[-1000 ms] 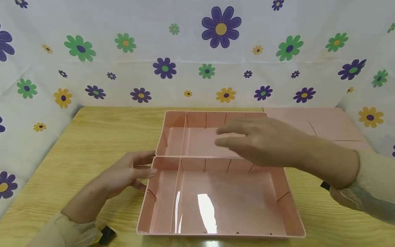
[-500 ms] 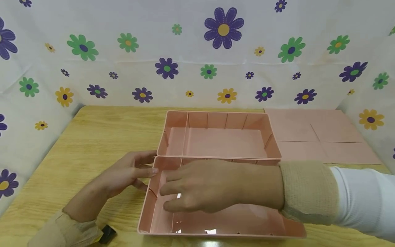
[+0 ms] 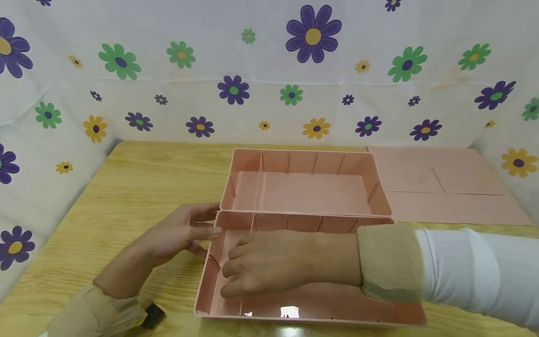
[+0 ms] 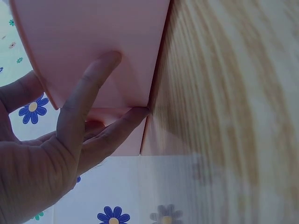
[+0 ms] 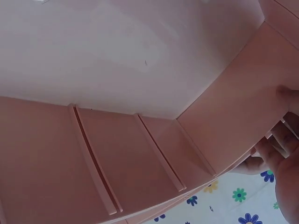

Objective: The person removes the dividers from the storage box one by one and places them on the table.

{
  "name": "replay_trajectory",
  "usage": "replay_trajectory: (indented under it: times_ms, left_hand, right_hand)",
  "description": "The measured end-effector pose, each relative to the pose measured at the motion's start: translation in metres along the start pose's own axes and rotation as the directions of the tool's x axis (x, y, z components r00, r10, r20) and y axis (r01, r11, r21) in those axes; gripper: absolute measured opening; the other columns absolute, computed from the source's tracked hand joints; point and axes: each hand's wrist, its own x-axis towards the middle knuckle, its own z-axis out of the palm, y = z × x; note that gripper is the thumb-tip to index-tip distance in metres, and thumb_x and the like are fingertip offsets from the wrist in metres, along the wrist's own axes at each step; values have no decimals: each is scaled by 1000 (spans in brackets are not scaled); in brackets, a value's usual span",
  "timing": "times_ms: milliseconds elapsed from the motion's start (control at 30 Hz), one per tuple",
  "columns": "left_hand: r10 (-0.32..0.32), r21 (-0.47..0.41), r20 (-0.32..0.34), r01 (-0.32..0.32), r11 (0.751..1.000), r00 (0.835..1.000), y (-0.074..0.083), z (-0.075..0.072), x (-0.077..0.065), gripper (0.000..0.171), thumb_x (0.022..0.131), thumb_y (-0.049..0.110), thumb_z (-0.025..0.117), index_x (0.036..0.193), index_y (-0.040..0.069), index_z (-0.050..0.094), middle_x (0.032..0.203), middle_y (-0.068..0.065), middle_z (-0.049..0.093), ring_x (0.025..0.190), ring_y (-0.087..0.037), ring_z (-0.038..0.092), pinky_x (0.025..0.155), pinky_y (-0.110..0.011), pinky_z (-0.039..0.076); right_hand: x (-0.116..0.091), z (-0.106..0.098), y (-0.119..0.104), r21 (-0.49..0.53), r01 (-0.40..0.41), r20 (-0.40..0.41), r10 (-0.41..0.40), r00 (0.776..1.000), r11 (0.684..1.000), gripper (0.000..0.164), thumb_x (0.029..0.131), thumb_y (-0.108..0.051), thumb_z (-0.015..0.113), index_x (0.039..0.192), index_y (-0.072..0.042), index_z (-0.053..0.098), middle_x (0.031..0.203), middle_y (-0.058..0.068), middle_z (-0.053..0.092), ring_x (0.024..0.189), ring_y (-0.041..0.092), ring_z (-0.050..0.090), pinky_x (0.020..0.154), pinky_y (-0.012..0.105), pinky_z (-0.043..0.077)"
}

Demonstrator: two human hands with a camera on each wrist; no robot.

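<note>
Two pink plastic organizer trays with slotted walls stand one behind the other. My left hand [image 3: 181,234] grips the left wall of the front tray [image 3: 320,299] near its back corner. Its thumb reaches over the rim, and a finger presses the wall's outer face [image 4: 103,28]. Inside the front tray, my right hand [image 3: 269,262] is laid across the thin divider [image 5: 229,88], which sets off a narrow left compartment. In the right wrist view, the thumb lies on one face of the divider and the fingers go over its top edge.
The rear tray [image 3: 316,194], with a divider on its left, adjoins the front tray's back rim. Flat pink pieces [image 3: 438,168] parted by thin lines lie at the back right. A small black block [image 3: 153,316] is beside my left wrist. A flower-printed cloth [image 3: 168,79] encloses the wooden table.
My right hand has come down from over the rear tray to the front tray's divider, moving left and nearer, and its fingers have curled lower. My left hand keeps its hold.
</note>
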Motion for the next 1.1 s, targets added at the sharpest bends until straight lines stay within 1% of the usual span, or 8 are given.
replay_trajectory:
  times_ms: [100,167,267,400,667,800,1000,1100]
  left_hand:
    - [15,-15,16,-15,1000,1000,1,1,0,65,89,16,59,141,-3,25,139,-25,37,103,-33,55,67,-48,55]
    - [23,-26,20,-22,999,1000,2,2,0,65,89,15,59,141,-4,24,138,-27,37,104,-34,54,67,-49,55]
    - [29,-38,22,-28,999,999,2,2,0,67,89,14,59,141,-5,23,139,-28,35,105,-34,54,67,-49,55]
    - [31,-40,28,-30,999,999,2,2,0,67,89,14,59,141,-5,22,140,-28,34,105,-34,54,68,-50,55]
    - [16,-12,13,-16,1000,1000,2,1,1,66,88,16,59,141,-4,25,138,-26,37,104,-35,54,67,-50,55]
    - [24,-28,20,-23,999,1000,1,2,0,67,88,15,59,141,-6,23,140,-28,33,106,-34,53,67,-50,55]
    - [27,-42,20,-26,999,999,1,3,-1,69,89,15,59,141,-6,21,141,-28,31,107,-34,52,67,-49,55]
    - [17,-34,15,-16,999,1000,2,3,0,68,88,16,60,142,-5,22,142,-27,31,106,-32,54,67,-49,55]
  right_hand:
    - [-1,1,1,-8,7,46,-7,999,1000,11,91,-26,48,87,-30,57,86,-14,55,76,7,47,71,22,44]
    - [-1,1,1,-26,17,72,-15,997,1000,12,90,-28,48,82,-32,57,82,-15,55,75,8,46,67,22,43]
    - [-1,1,2,-55,30,81,-26,996,998,14,89,-29,49,79,-33,57,78,-16,56,72,8,47,61,22,41]
    - [-1,-2,2,-78,37,85,-30,996,996,15,89,-29,49,78,-33,57,78,-16,57,71,8,46,60,21,41]
    - [-1,-16,5,-100,45,109,-34,993,994,12,89,-27,50,81,-33,58,79,-15,57,73,9,47,67,24,44]
    - [-4,-20,6,-114,49,80,-40,996,992,12,90,-26,50,81,-31,57,78,-15,57,71,9,46,67,23,44]
    - [-12,-25,7,-177,43,-30,-49,998,983,17,91,-20,47,76,-26,53,70,-15,53,63,10,43,63,23,40]
    - [-15,-29,9,-174,29,-84,-45,995,984,17,91,-17,45,79,-26,54,69,-14,51,63,11,42,64,23,41]
